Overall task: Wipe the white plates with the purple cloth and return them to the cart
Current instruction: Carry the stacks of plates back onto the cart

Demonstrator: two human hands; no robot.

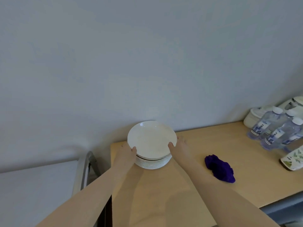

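The top plate [151,140] of the plate stack [153,163] is pinched at opposite rims by the left hand [127,152] and right hand [179,145]; right of the stack, the purple cloth [219,168] is left on the surface [188,202].

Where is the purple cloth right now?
The crumpled purple cloth lies on the light wooden tabletop, right of the stack of white plates and just beyond the right forearm; neither hand touches it.
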